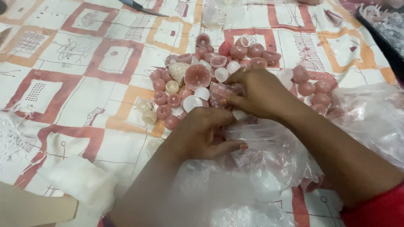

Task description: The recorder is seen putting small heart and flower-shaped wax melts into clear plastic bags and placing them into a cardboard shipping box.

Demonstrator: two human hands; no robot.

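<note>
A heap of small pink and white plastic caps point(198, 77) lies on a patterned cloth point(84, 63). My right hand point(256, 90) rests on the heap's near side, fingers curled over a small clear bag of pink caps point(221, 93). My left hand point(202, 132) sits just below it, pressing on crumpled clear plastic bags point(269, 155) with the thumb stretched right. Both hands are close together, almost touching. What lies under the palms is hidden.
Scissors point(141, 7) lie at the far top edge. A wad of white stuffing point(80, 178) sits at the near left. More clear plastic point(370, 113) bunches at the right, and a dark patterned item point(387, 29) is at the top right corner.
</note>
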